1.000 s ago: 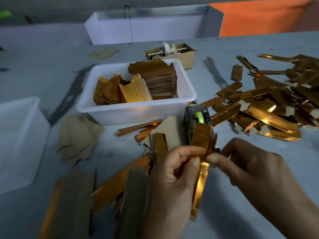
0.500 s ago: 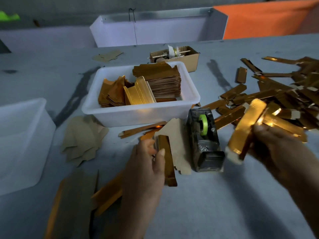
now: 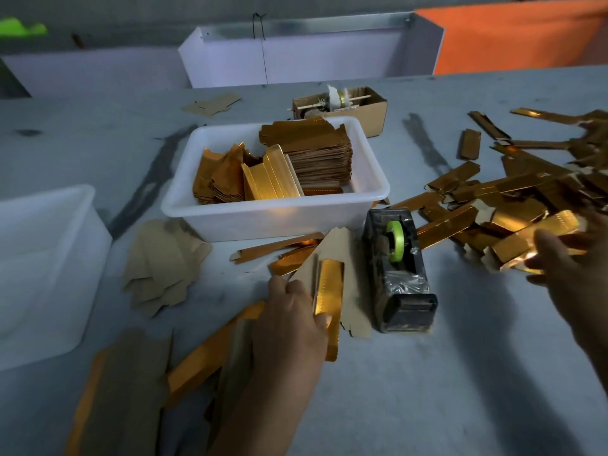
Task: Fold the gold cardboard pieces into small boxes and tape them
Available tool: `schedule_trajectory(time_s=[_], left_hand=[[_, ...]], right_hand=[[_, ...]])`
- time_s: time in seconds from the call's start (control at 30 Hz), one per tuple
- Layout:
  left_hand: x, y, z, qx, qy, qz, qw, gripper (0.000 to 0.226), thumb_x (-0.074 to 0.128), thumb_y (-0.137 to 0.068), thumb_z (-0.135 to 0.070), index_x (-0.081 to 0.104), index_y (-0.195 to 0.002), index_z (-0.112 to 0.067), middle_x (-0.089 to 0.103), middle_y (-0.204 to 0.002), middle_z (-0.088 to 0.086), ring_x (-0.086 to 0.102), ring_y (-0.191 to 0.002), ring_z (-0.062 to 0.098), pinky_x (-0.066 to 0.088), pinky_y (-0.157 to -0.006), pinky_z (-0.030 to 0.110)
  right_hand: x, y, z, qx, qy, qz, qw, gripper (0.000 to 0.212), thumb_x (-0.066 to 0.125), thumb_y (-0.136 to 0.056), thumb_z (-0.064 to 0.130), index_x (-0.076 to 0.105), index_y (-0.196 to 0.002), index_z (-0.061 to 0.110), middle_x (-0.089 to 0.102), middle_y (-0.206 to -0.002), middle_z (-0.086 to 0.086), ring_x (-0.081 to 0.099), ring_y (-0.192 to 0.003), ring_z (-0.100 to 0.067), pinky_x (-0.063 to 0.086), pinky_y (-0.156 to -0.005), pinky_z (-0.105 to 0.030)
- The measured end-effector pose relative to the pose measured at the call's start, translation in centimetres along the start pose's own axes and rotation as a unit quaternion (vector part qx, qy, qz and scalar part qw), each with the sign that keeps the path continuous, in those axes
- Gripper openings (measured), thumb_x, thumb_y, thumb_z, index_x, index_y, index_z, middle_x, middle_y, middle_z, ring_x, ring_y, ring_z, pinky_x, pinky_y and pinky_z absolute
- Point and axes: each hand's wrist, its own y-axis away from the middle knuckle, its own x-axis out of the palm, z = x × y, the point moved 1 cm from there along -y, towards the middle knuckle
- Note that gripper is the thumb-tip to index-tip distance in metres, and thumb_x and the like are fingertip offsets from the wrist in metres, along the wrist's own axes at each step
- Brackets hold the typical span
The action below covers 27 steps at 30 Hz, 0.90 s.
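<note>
Two hands work over the grey desk. Left hand pinches a flat gold cardboard piece lying just left of the black tape dispenser, thumb on its gold face. Right hand, fingers spread and relaxed, rests on a folded gold box at the near edge of the pile of finished boxes. Behind, a white tub holds stacked gold blanks.

Tape dispenser before tub
</note>
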Motion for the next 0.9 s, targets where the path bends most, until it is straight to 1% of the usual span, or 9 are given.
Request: schedule_trajectory(time_s=[0.1,0.2,0.3,0.43,0.5,0.57,0.67,0.77,0.9], left_hand=[[-0.2,-0.1,0.3,0.009,0.091,-0.020,0.996,0.015,0.051,-0.095,-0.034,0.055,-0.101,-0.021,0.046,-0.113,-0.004,0.049,-0.080,0.005,0.044,-0.064,0.008],[-1.2,0.4,0.2,0.029,0.118,-0.051,0.991,0.012,0.050,-0.094,-0.039,0.049,-0.088,-0.030,0.040,-0.096,-0.014,0.047,-0.069,-0.001,0.038,-0.047,0.005],[-2.2,1.5,-0.5,0.052,0.187,-0.071,0.978,0.014,0.058,-0.088,-0.042,0.048,-0.083,-0.034,0.052,-0.088,-0.017,0.056,-0.070,0.000,0.041,-0.048,0.007],[-3.0,3.1,-0.8,0.072,0.300,-0.040,0.950,0.010,0.065,-0.083,-0.037,0.057,-0.081,-0.032,0.068,-0.073,-0.014,0.064,-0.068,-0.003,0.049,-0.057,0.012],[-3.1,3.6,-0.7,0.072,0.319,-0.037,0.944,0.006,0.064,-0.084,-0.033,0.058,-0.086,-0.032,0.069,-0.075,-0.013,0.066,-0.070,0.001,0.054,-0.062,0.021],[-3.2,4.0,-0.8,0.075,0.327,-0.043,0.941,0.017,0.066,-0.084,-0.018,0.058,-0.093,-0.031,0.068,-0.079,-0.013,0.064,-0.075,-0.004,0.050,-0.061,0.011],[-3.5,4.6,-1.5,0.104,0.279,-0.059,0.953,0.036,0.066,-0.084,-0.012,0.054,-0.104,-0.040,0.064,-0.081,-0.018,0.056,-0.085,-0.014,0.041,-0.065,-0.001],[-3.9,4.8,-1.8,0.141,0.213,-0.066,0.965,0.040,0.060,-0.089,-0.026,0.048,-0.121,-0.048,0.058,-0.092,-0.022,0.055,-0.088,-0.004,0.040,-0.075,0.001],[-4.3,5.3,-2.2,0.193,0.128,-0.086,0.969,0.047,0.037,-0.098,-0.039,0.022,-0.141,-0.052,0.038,-0.104,-0.026,0.044,-0.080,-0.005,0.029,-0.079,-0.006]], right_hand=[[0.0,6.6,5.0,-0.122,-0.008,0.083,0.989,0.037,0.042,-0.078,0.062,0.054,-0.108,0.045,0.065,-0.089,0.019,0.066,-0.073,-0.005,0.052,-0.058,-0.028],[1.2,12.0,8.4,-0.143,-0.057,0.243,0.958,0.043,0.039,-0.063,0.067,0.056,-0.100,0.051,0.060,-0.092,0.034,0.062,-0.076,0.010,0.049,-0.050,-0.010],[3.1,14.6,9.1,-0.141,-0.099,0.309,0.935,0.030,0.054,-0.073,0.053,0.053,-0.103,0.052,0.062,-0.094,0.031,0.058,-0.089,0.013,0.052,-0.070,-0.009],[4.1,15.0,9.9,-0.137,-0.150,0.292,0.935,0.031,0.068,-0.077,0.033,0.056,-0.102,0.048,0.061,-0.093,0.030,0.056,-0.092,0.013,0.048,-0.068,-0.006],[4.4,15.2,10.2,-0.132,-0.173,0.275,0.937,0.032,0.065,-0.072,0.043,0.054,-0.101,0.043,0.058,-0.092,0.026,0.058,-0.089,0.008,0.049,-0.064,-0.008],[4.7,15.3,10.3,-0.134,-0.175,0.249,0.943,0.042,0.056,-0.064,0.057,0.051,-0.101,0.039,0.059,-0.087,0.018,0.058,-0.086,0.006,0.049,-0.063,-0.009],[4.9,15.2,10.3,-0.160,-0.149,0.203,0.954,0.035,0.063,-0.075,0.046,0.047,-0.105,0.041,0.059,-0.087,0.015,0.055,-0.087,0.006,0.045,-0.066,-0.006],[4.7,15.0,10.4,-0.237,-0.097,0.177,0.950,0.046,0.063,-0.080,0.030,0.043,-0.117,0.049,0.055,-0.100,0.016,0.056,-0.086,0.003,0.045,-0.068,-0.004],[4.1,14.7,10.9,-0.320,-0.015,0.135,0.937,0.041,0.055,-0.078,0.038,0.058,-0.118,0.028,0.053,-0.101,0.009,0.060,-0.079,-0.005,0.053,-0.063,-0.015]])
